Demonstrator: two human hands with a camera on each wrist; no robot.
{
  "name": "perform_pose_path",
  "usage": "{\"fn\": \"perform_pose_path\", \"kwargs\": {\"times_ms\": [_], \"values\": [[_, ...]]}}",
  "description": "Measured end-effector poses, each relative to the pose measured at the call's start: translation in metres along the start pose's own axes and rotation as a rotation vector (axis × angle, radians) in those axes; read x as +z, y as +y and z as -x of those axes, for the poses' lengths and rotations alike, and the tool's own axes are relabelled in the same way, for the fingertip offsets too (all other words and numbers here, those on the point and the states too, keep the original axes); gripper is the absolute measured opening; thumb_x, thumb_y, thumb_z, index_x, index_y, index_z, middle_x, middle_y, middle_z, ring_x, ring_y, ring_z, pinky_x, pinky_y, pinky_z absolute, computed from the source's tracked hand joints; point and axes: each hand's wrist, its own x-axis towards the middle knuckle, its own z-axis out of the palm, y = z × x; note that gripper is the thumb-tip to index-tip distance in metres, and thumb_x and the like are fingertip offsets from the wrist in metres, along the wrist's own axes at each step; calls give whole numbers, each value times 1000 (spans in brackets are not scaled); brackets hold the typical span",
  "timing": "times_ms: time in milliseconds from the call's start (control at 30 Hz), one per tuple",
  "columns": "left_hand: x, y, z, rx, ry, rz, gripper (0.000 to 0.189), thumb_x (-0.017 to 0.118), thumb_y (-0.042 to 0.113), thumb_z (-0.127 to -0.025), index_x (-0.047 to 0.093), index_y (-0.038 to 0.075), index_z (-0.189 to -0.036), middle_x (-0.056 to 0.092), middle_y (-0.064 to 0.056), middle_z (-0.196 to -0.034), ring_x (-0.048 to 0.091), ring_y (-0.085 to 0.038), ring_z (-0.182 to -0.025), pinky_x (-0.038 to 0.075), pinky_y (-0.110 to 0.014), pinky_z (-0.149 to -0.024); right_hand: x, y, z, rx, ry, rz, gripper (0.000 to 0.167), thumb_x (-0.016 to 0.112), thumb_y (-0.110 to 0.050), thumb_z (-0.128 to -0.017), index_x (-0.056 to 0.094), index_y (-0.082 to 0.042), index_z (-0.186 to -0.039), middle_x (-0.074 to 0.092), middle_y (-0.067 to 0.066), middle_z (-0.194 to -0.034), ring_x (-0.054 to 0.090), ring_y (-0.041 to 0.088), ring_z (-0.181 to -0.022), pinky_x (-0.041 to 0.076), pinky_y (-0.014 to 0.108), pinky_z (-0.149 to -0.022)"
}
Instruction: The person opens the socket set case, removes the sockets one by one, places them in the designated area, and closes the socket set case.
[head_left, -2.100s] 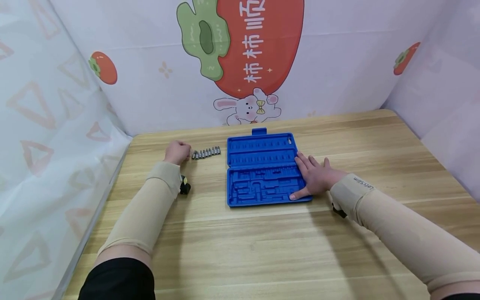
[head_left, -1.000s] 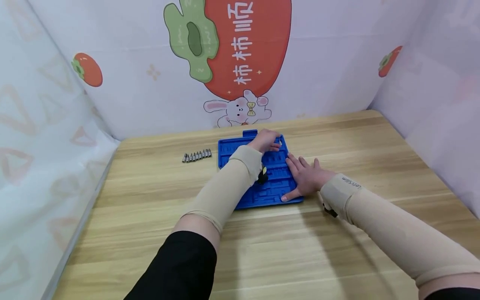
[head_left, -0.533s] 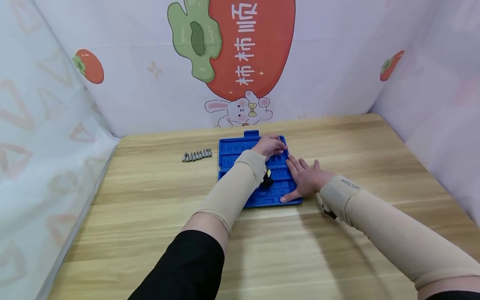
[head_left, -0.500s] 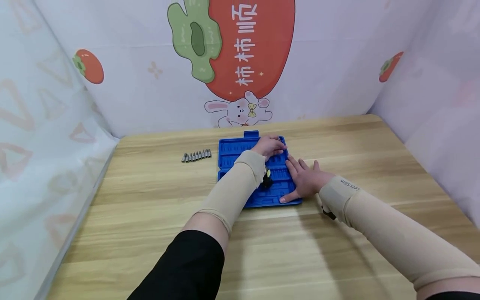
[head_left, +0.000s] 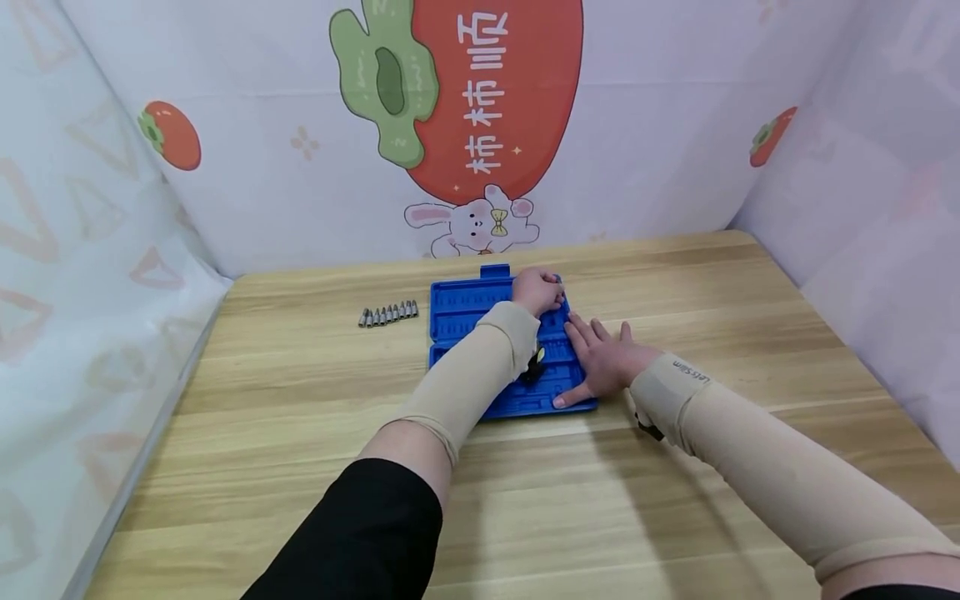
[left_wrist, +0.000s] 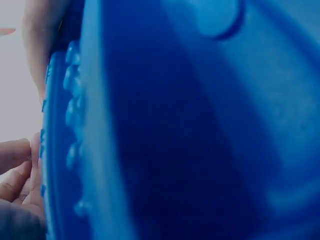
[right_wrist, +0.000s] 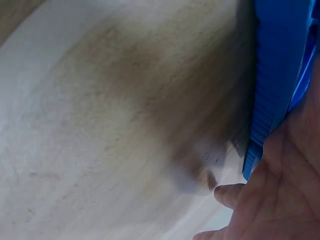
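Observation:
A blue plastic tool case lies unfolded on the wooden table, its moulded slots facing up. My left hand reaches across it to the far right corner. There its curled fingers pinch a screwdriver bit, mostly hidden by the hand. Those fingers also show at the left edge of the left wrist view. My right hand lies spread against the case's right side, thumb over the front right corner; its palm fills the lower right of the right wrist view. Left of the case stands a row of silver screwdriver bits.
A white printed cloth hangs behind the table, with more cloth on both sides. The case's latch tab points toward the back. My left forearm covers part of the case's near half.
My left hand has moved right, from beside the row of bits to the case's far right corner, and its fingers have curled in more. The right hand has stayed at the case.

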Motion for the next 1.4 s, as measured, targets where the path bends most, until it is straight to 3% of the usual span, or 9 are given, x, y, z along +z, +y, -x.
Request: {"fn": "perform_pose_path", "kwargs": {"times_ms": [100, 233, 400, 533, 867, 1100, 1300, 1400], "values": [[-9, -2, 5, 23, -19, 78, 14, 65, 7, -103, 69, -1, -113, 67, -5, -91, 65, -13, -74, 58, -25, -65, 0, -3, -2, -9, -2, -2, 132, 59, -84, -82, 3, 5, -162, -6, 24, -170, 6, 52, -152, 6, 81, -111], [-31, 1, 15, 73, -96, 187, 27, 63, 11, -104, 66, -3, -128, 69, -8, -107, 67, -18, -90, 59, -31, -75, 1, -2, -3, -12, 4, -6, 135, 59, -86, -81, 2, 5, -163, -6, 24, -170, 6, 52, -152, 5, 81, -111], [-64, 7, 22, 111, -185, 128, 30, 62, 13, -106, 65, -3, -130, 67, -16, -127, 66, -25, -113, 57, -36, -93, 2, 3, -2, 4, 26, 1, 135, 60, -86, -80, 4, 6, -162, -2, 26, -169, 7, 53, -152, 5, 82, -110], [-88, 5, 25, 94, -208, 141, 30, 59, 11, -107, 63, -5, -133, 62, -20, -133, 62, -29, -120, 52, -41, -103, 4, 3, 0, -10, 29, -13, 136, 60, -87, -79, 6, 8, -161, -1, 27, -169, 9, 55, -151, 6, 82, -109], [-155, -7, 24, 85, -166, 302, 32, 53, 8, -109, 58, -9, -136, 62, -23, -129, 63, -30, -110, 51, -41, -104, 5, 1, -1, -1, 42, -9, 137, 59, -88, -78, 6, 8, -161, -1, 29, -168, 9, 56, -150, 5, 83, -108], [-206, -20, 33, 56, -142, 393, 37, 48, 3, -109, 49, -11, -144, 65, -8, -109, 64, -21, -101, 54, -33, -97, 3, 0, -1, -1, 33, -9, 136, 58, -87, -79, 5, 7, -162, -2, 28, -168, 8, 56, -150, 4, 83, -109], [-239, -30, 40, 63, -129, 398, 30, 46, 1, -109, 51, -9, -137, 67, -4, -101, 67, -15, -93, 53, -32, -98, 1, 1, 3, -13, 45, -22, 136, 60, -86, -80, 6, 8, -161, -1, 29, -168, 9, 57, -149, 5, 83, -109], [-256, -39, 44, 59, -106, 375, 21, 46, -1, -109, 55, -5, -127, 68, -2, -96, 68, -13, -89, 55, -28, -93, 2, 1, 3, -14, 45, -27, 137, 60, -87, -79, 6, 8, -161, -2, 28, -168, 9, 56, -150, 5, 82, -109]]}}
